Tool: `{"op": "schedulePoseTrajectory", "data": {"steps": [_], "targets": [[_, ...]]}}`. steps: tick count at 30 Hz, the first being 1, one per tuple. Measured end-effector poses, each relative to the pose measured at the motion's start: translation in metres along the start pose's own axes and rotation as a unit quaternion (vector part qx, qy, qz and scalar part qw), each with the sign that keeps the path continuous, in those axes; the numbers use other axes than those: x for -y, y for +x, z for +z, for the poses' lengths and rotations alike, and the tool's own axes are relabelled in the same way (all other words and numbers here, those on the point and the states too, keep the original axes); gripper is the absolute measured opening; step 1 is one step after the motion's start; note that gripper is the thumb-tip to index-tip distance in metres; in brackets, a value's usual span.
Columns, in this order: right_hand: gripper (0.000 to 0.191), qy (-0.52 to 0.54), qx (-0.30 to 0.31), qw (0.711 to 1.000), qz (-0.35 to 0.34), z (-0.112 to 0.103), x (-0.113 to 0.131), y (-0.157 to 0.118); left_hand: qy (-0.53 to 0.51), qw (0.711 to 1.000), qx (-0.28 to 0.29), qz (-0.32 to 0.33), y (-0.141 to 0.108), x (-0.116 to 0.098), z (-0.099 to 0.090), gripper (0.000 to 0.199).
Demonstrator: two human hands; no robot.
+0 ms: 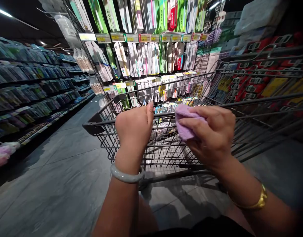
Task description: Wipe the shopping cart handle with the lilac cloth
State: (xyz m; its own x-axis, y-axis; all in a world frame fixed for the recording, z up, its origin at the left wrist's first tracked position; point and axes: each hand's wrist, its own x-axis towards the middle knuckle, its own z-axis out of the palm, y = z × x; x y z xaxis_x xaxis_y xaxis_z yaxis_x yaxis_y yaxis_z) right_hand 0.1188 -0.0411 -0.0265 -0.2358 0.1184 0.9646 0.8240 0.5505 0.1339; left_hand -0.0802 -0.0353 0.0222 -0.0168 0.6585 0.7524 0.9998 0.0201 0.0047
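My left hand (134,126) is closed on the near rim of a dark wire shopping cart (163,154), its thumb pointing up and its other fingers hidden behind the hand. A pale grey bangle circles that wrist. To the right, my right hand (213,131) grips a folded purple cloth (183,123) between thumb and fingers, just above the cart's near rim. A gold bracelet sits on the right wrist. Inside the cart, packaged goods are partly visible, though the wires make them hard to tell apart.
Beyond the cart stands a wire rack of hanging toothbrush packs (144,59) with price tags. A stocked shelf (30,82) lines the left side of the grey floor aisle (67,177). More cart wires and red-packed goods (252,79) appear at right, blurred.
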Motion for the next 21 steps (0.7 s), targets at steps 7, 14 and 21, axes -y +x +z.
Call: {"op": "schedulePoseTrajectory", "data": {"steps": [7, 14, 21], "targets": [[0.030, 0.027, -0.066, 0.995, -0.066, -0.001, 0.001, 0.004, 0.019, 1.000, 0.003, 0.005, -0.012, -0.018, -0.020, 0.066], [0.034, 0.044, -0.079, 0.996, -0.002, -0.034, -0.033, 0.014, -0.017, 0.997, 0.043, 0.067, -0.021, -0.020, -0.041, 0.062], [0.033, 0.019, -0.068, 0.994, -0.080, -0.035, -0.002, 0.009, -0.017, 0.994, 0.062, 0.085, -0.030, -0.029, -0.060, 0.060]]}}
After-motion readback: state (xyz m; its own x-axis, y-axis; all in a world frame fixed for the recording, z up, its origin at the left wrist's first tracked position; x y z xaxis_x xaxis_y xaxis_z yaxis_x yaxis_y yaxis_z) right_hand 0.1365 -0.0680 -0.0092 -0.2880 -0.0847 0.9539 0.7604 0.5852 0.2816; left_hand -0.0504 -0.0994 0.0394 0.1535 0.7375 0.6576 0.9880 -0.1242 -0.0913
